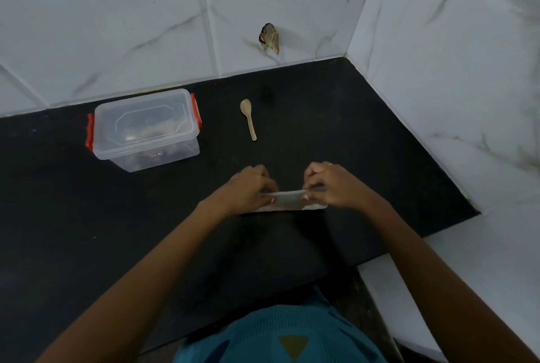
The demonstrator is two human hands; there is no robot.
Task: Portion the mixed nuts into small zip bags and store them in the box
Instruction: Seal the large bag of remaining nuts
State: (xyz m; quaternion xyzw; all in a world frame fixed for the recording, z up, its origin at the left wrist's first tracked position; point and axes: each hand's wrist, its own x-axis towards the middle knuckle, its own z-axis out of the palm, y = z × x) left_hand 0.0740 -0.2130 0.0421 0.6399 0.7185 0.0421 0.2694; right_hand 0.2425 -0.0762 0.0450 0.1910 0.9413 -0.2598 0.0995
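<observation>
At frame centre, the left hand (250,188) and right hand (331,184) each pinch one end of a clear zip bag (287,200) above the black counter (336,117).

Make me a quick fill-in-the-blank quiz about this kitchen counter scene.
1. The clear box stands with its lid ___ (on/off).
2. Right of the box lies a wooden ___.
3. The left hand and right hand both pinch a small clear ___.
Missing words: on; spoon; zip bag.
</observation>
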